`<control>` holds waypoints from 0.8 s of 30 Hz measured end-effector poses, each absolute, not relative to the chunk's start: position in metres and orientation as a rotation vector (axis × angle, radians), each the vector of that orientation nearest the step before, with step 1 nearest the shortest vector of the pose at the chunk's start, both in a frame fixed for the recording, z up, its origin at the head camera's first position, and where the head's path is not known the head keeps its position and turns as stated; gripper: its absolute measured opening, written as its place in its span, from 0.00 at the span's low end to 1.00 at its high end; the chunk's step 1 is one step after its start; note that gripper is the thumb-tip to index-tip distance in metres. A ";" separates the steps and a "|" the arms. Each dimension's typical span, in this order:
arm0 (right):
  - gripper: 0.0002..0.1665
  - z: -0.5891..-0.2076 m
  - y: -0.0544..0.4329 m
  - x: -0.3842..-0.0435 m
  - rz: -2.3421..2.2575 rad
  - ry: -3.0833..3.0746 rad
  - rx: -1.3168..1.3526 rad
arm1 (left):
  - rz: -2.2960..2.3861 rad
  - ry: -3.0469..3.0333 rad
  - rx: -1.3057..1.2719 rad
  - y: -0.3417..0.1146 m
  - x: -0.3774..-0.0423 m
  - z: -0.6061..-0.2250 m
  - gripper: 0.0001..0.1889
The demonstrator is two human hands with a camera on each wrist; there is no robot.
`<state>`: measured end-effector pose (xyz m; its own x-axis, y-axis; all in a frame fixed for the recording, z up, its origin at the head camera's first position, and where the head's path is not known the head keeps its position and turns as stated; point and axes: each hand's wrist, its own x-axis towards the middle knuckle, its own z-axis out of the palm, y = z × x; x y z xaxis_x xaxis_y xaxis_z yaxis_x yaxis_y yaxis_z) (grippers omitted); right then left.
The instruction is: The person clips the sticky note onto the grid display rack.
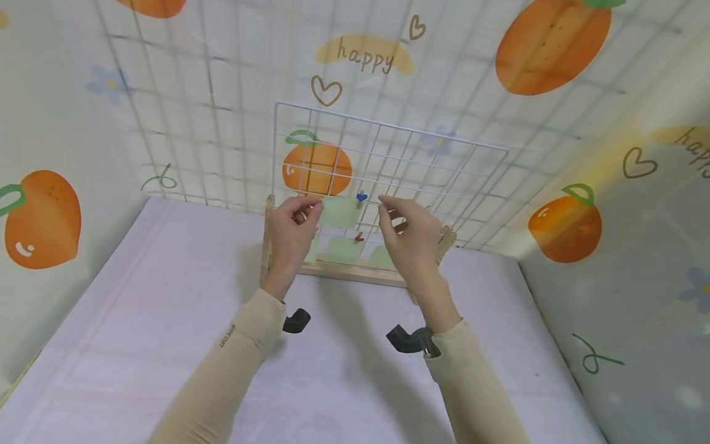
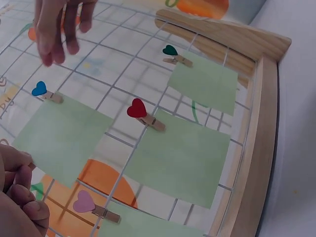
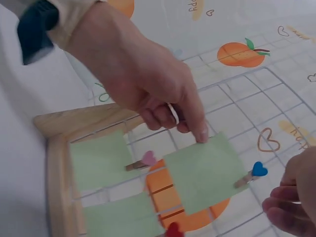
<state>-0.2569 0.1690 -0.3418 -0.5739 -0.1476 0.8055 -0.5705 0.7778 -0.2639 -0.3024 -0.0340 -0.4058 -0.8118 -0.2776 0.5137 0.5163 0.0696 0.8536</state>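
Note:
My left hand (image 1: 291,231) pinches the left edge of a pale green paper note (image 1: 339,213) between thumb and index finger. A wooden clothespin with a blue heart (image 1: 362,197) sits on the note's opposite edge, at the white wire grid (image 1: 392,126). Just right of that clothespin is my right hand (image 1: 413,237), fingers loosely bent and apart, with nothing between them. Below, a red-heart clothespin (image 2: 148,120) holds another green note (image 2: 180,158) on the grid. In the left wrist view a dark green-heart clothespin (image 2: 177,58) and a pink-heart clothespin (image 2: 98,210) hold further notes.
The grid stands in a wooden base (image 1: 355,272) with wooden side pieces (image 2: 222,32). It is on a pale tabletop (image 1: 333,382), before a wall sheet printed with oranges (image 1: 554,49) and hearts. Another wire mesh shows through behind the sheet.

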 end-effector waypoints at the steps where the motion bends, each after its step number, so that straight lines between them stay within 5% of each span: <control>1: 0.11 -0.345 0.171 -0.253 0.664 -2.127 0.530 | -1.794 -1.788 -0.238 -0.034 -0.302 -0.406 0.04; 11: 0.06 -0.404 0.194 -0.224 0.865 -2.157 0.476 | -1.768 -1.806 -0.201 -0.037 -0.301 -0.407 0.04; 24: 0.05 -0.493 0.251 -0.207 1.091 -2.316 0.058 | -1.732 -1.878 -0.187 -0.036 -0.293 -0.429 0.04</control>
<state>-0.2070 0.2506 -0.4933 -0.8352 0.1963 0.5137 -0.2709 0.6661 -0.6950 -0.2925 -0.0363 -0.4293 -0.8265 -0.2724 0.4926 0.4690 0.1506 0.8702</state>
